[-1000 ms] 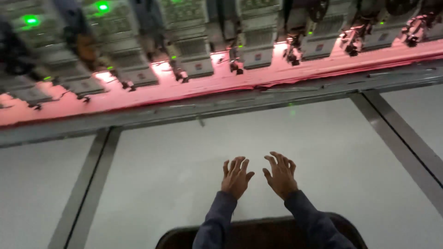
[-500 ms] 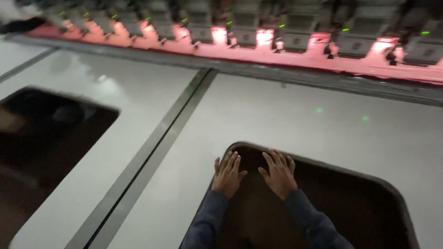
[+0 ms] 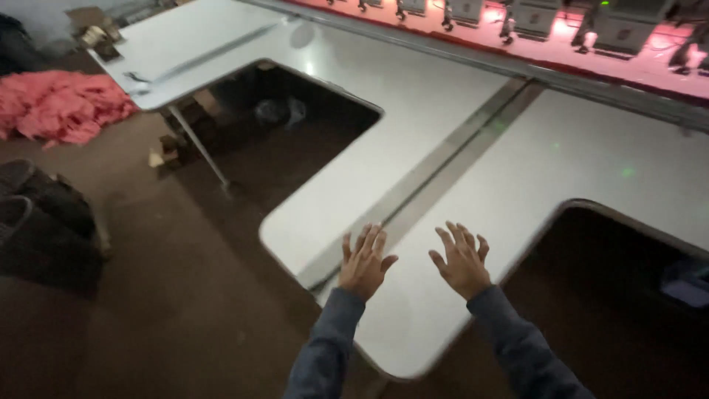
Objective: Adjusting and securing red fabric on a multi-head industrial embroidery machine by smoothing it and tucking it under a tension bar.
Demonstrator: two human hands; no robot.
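My left hand [image 3: 365, 262] is held flat, palm down, fingers spread, over the near tongue of a wide white work table [image 3: 517, 185]. My right hand [image 3: 462, 258] is spread the same way just to its right, above the same white surface. Neither hand holds anything. Both arms wear dark grey sleeves. A grey metal seam [image 3: 436, 174] runs diagonally across the table, ending near my left hand.
Dark rounded cut-outs open in the table at the upper left [image 3: 295, 125] and at the right [image 3: 628, 295]. A row of machine heads over pink-lit fabric [image 3: 591, 29] lines the far edge. A heap of pink cloth [image 3: 59, 111] and dark bags [image 3: 44, 222] lie on the brown floor at left.
The view has swung left and back: the machine row moved to the top right, the floor and pink cloth came into view. My hands stay spread, now over the table's near tongue.
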